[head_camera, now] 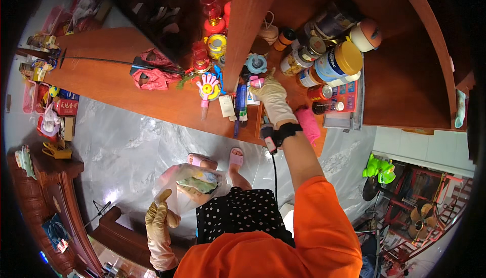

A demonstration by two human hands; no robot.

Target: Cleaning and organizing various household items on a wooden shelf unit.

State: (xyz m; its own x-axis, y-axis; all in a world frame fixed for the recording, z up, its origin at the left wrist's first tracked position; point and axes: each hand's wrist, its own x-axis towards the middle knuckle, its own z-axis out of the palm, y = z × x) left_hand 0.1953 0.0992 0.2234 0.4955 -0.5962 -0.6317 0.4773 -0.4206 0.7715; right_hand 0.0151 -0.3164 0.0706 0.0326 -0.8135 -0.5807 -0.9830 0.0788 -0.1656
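My left hand (161, 211), in a pale glove, grips the edge of a clear plastic bag (178, 190) that hangs over the floor with crumpled colourful items inside. My right hand (271, 92), also gloved and with a strap at the wrist, reaches over the wooden cabinet top. Its fingers are at a small white bottle with a pink cap (253, 95); whether they close on it is hard to tell. Beside the bottle lie a blue pen-like item (241, 97) and a white card (227, 107). A blue-lidded cup (256, 63) stands just beyond my fingers.
An upright wooden panel (246, 23) divides the cabinet. Cans and jars, including a gold-lidded tin (347, 57), stand at the right near a pink cloth (308, 124). Left of the panel are red glass lamps (200, 57), a hand-shaped pink toy (207, 86) and a red plastic bag (152, 78).
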